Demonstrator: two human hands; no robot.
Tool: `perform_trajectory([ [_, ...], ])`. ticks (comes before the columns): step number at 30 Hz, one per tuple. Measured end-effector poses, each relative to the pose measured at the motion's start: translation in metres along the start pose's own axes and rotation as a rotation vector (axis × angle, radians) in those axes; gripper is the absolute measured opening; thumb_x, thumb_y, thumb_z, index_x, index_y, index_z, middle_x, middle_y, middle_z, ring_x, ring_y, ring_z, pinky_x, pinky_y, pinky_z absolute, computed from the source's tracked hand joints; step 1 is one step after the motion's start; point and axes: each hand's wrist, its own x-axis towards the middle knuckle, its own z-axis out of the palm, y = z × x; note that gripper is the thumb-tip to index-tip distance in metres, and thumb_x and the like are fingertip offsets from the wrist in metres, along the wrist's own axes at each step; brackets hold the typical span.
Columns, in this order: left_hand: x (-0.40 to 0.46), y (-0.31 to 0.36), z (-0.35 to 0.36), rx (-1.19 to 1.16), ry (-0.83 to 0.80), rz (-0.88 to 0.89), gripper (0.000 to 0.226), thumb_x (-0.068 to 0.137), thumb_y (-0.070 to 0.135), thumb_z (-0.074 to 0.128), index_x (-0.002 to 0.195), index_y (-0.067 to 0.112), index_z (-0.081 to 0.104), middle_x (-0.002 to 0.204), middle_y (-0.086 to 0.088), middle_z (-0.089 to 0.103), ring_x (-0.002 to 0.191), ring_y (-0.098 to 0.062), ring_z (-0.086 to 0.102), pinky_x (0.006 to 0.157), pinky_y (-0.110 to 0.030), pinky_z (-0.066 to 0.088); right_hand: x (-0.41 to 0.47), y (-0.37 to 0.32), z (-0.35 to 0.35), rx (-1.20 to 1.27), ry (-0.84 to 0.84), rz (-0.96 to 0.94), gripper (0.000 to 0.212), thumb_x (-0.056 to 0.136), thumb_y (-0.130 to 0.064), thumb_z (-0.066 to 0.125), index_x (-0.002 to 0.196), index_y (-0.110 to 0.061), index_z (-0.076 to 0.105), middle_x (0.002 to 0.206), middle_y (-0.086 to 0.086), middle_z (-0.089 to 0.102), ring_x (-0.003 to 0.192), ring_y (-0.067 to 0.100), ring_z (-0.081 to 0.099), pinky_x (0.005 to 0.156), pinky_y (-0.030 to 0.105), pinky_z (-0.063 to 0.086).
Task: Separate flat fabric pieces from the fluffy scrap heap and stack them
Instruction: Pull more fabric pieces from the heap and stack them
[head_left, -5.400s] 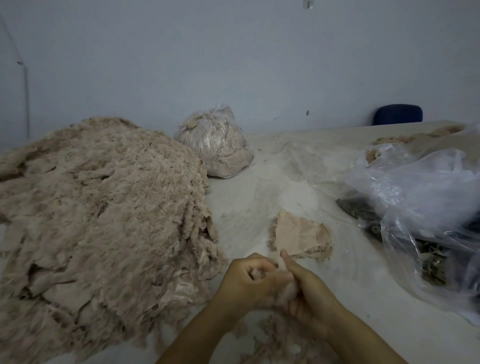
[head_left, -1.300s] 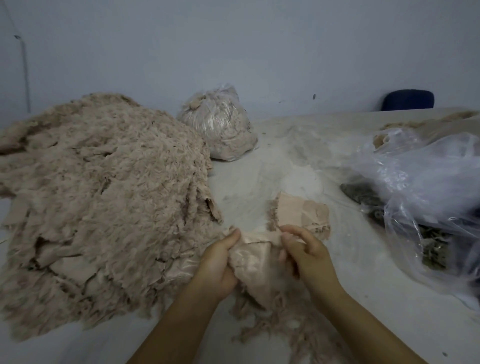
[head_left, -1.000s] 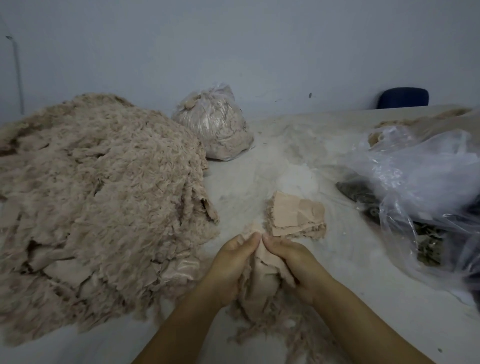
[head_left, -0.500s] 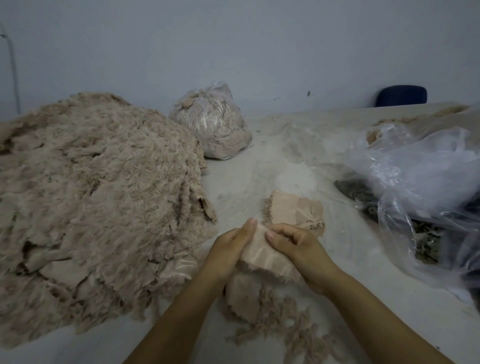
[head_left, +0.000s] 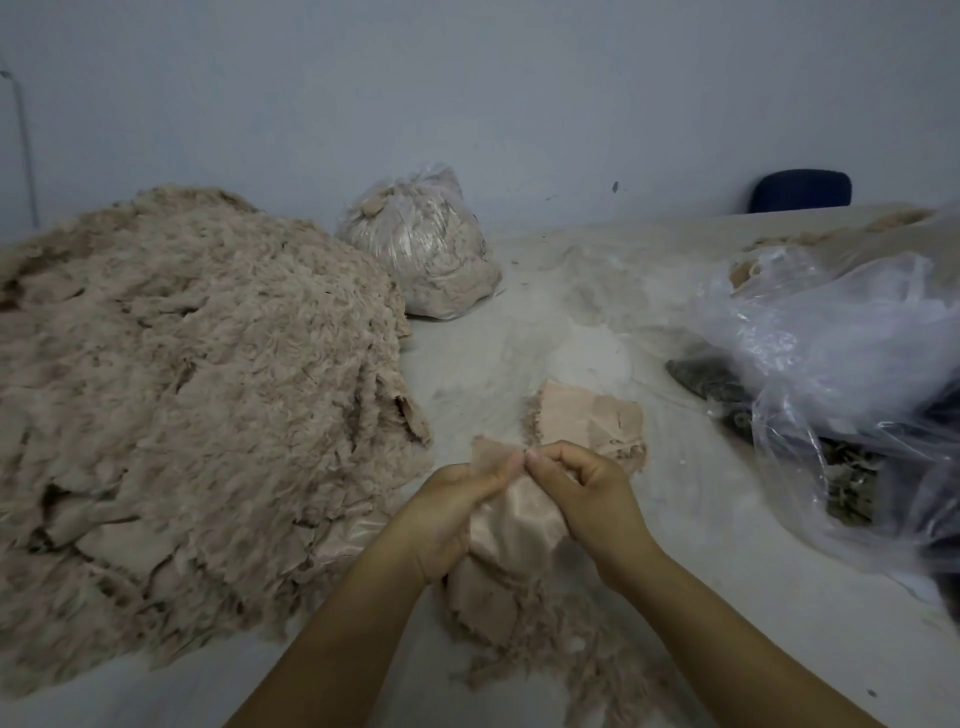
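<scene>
A big heap of fluffy beige scrap (head_left: 182, 395) fills the left of the table. A small stack of flat beige fabric pieces (head_left: 589, 418) lies just beyond my hands. My left hand (head_left: 457, 512) and my right hand (head_left: 587, 491) meet fingertip to fingertip, both pinching the top edge of one beige fabric piece (head_left: 511, 525) held above the table. Its lower part hangs down between my wrists. Loose fluffy shreds (head_left: 561, 665) lie on the table under my forearms.
A tied clear bag of beige scrap (head_left: 421, 244) stands at the back by the wall. Crumpled clear plastic bags (head_left: 841, 364) with dark material cover the right side. A blue chair back (head_left: 802, 189) shows behind the table. The table surface (head_left: 519, 338) is pale and dusty.
My hands have drawn together at the top edge of the fabric piece and lifted it slightly; half a second ago it was spread flatter between them. The stack has not moved.
</scene>
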Motion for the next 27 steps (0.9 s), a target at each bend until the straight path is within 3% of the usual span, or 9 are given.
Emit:
perform_trajectory([
  [5, 0.002, -0.008, 0.004, 0.153, 0.132, 0.075, 0.027, 0.093, 0.02, 0.056, 0.113, 0.003, 0.065, 0.107, -0.02, 0.069, 0.1, -0.035, 0.066, 0.091, -0.045, 0.052, 0.004, 0.007, -0.008, -0.105, 0.181, 0.044, 0.024, 0.085, -0.029, 0.068, 0.062, -0.026, 0.073, 0.065, -0.001, 0.069, 0.058, 0.002, 0.057, 0.053, 0.018, 0.045],
  [9, 0.0, -0.009, 0.003, 0.205, 0.148, 0.039, 0.023, 0.095, 0.021, 0.054, 0.105, 0.006, 0.068, 0.102, -0.018, 0.071, 0.093, -0.033, 0.067, 0.088, -0.045, 0.052, 0.008, 0.015, -0.02, -0.195, 0.271, 0.122, 0.029, 0.088, -0.029, 0.066, 0.062, -0.02, 0.069, 0.05, -0.011, 0.059, 0.045, -0.002, 0.048, 0.044, 0.016, 0.039],
  [14, -0.003, -0.001, -0.012, 0.112, 0.186, 0.018, 0.024, 0.093, 0.025, 0.057, 0.102, 0.005, 0.067, 0.074, -0.009, 0.07, 0.059, -0.02, 0.065, 0.05, -0.025, 0.05, 0.008, 0.021, -0.042, -0.221, 0.314, 0.157, 0.033, 0.094, -0.031, 0.058, 0.067, -0.015, 0.067, 0.038, -0.012, 0.046, 0.036, 0.003, 0.038, 0.041, 0.017, 0.032],
  [17, -0.005, 0.002, -0.017, 0.067, 0.143, -0.018, 0.02, 0.091, 0.023, 0.059, 0.093, 0.005, 0.065, 0.061, -0.006, 0.066, 0.047, -0.016, 0.062, 0.039, -0.021, 0.046, 0.007, 0.017, -0.04, -0.253, 0.179, 0.201, 0.044, 0.096, -0.046, 0.045, 0.072, -0.017, 0.067, 0.039, -0.011, 0.047, 0.036, 0.002, 0.041, 0.044, 0.016, 0.035],
  [19, -0.005, 0.004, -0.014, 0.072, 0.067, -0.037, 0.018, 0.091, 0.02, 0.059, 0.086, 0.005, 0.066, 0.06, -0.007, 0.068, 0.047, -0.016, 0.063, 0.04, -0.02, 0.047, 0.004, 0.012, -0.028, -0.172, -0.013, 0.213, 0.052, 0.088, -0.061, 0.036, 0.085, -0.022, 0.069, 0.059, -0.012, 0.06, 0.057, 0.001, 0.057, 0.06, 0.021, 0.047],
  [21, -0.006, 0.003, -0.009, 0.085, -0.024, -0.06, 0.018, 0.089, 0.019, 0.061, 0.084, 0.003, 0.069, 0.067, -0.011, 0.07, 0.054, -0.017, 0.066, 0.045, -0.021, 0.05, 0.001, 0.009, -0.014, -0.093, -0.176, 0.19, 0.042, 0.081, -0.065, 0.043, 0.084, -0.03, 0.066, 0.074, -0.013, 0.064, 0.07, 0.003, 0.061, 0.066, 0.02, 0.05],
  [22, -0.007, 0.003, -0.008, 0.096, -0.054, -0.069, 0.019, 0.086, 0.02, 0.062, 0.086, 0.002, 0.07, 0.072, -0.013, 0.071, 0.058, -0.019, 0.067, 0.049, -0.022, 0.052, 0.001, 0.008, -0.009, -0.073, -0.199, 0.161, 0.033, 0.082, -0.059, 0.05, 0.075, -0.03, 0.064, 0.07, -0.014, 0.062, 0.066, 0.002, 0.058, 0.061, 0.017, 0.048],
  [25, -0.01, 0.004, -0.013, 0.124, -0.049, -0.069, 0.031, 0.075, 0.025, 0.065, 0.095, 0.001, 0.069, 0.083, -0.017, 0.07, 0.07, -0.027, 0.066, 0.058, -0.029, 0.054, 0.011, 0.009, -0.008, -0.032, 0.048, 0.103, 0.034, 0.094, -0.025, 0.058, 0.061, -0.022, 0.055, 0.05, -0.012, 0.05, 0.048, 0.007, 0.042, 0.044, 0.018, 0.036],
  [27, -0.011, 0.006, -0.02, 0.075, 0.002, -0.046, 0.033, 0.073, 0.024, 0.065, 0.096, 0.002, 0.067, 0.081, -0.014, 0.071, 0.068, -0.024, 0.068, 0.059, -0.03, 0.056, 0.015, 0.01, -0.02, -0.05, 0.253, 0.142, 0.036, 0.096, -0.019, 0.053, 0.061, -0.015, 0.046, 0.042, -0.01, 0.041, 0.044, 0.012, 0.034, 0.038, 0.019, 0.03],
])
